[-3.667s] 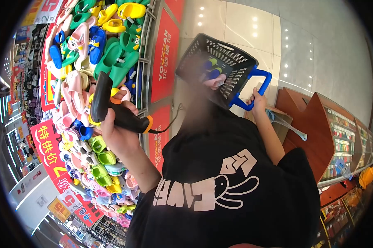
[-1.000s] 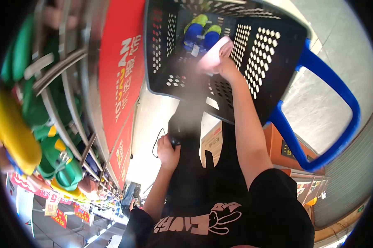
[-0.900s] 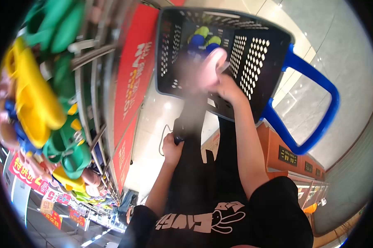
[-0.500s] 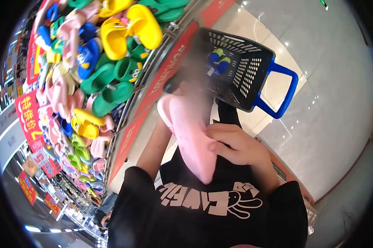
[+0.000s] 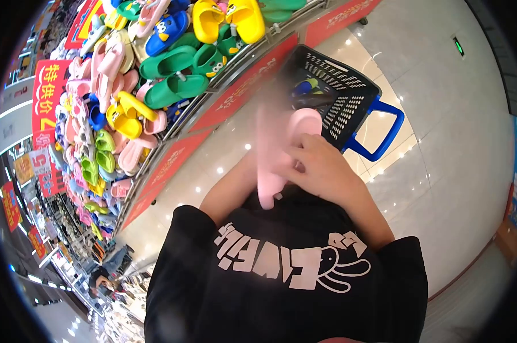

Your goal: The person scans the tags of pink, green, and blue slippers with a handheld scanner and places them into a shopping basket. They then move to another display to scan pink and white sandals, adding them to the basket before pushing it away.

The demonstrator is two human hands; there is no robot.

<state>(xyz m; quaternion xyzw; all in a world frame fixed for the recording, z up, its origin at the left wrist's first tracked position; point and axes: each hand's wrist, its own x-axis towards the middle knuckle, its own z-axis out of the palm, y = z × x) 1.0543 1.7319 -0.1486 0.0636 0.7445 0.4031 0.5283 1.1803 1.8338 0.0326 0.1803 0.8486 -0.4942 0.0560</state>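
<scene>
A pair of pink slippers (image 5: 274, 174) is held up in front of my chest, one sole turned toward me at the upper right. My right hand (image 5: 321, 166) is closed on their right side, fingers bent over the edge. From the left, my left forearm (image 5: 230, 191) runs up behind the slippers; the hand itself is hidden by them and by a blurry smear. Just beyond the slippers stands a black shopping basket (image 5: 350, 114) with a blue handle (image 5: 387, 134). Blue-and-green slippers (image 5: 305, 87) lie inside it.
A display rack heaped with slippers in yellow (image 5: 244, 20), green (image 5: 175, 90) and other colours runs along the left. Red printed strips (image 5: 241, 86) edge it, and a red price sign (image 5: 51, 91) stands there. Shiny tiled floor (image 5: 441, 114) lies to the right.
The pink slippers have turned more upright and shifted, showing one sole beside my right hand. My right hand has moved up along them. The rack and basket have shifted slightly in view.
</scene>
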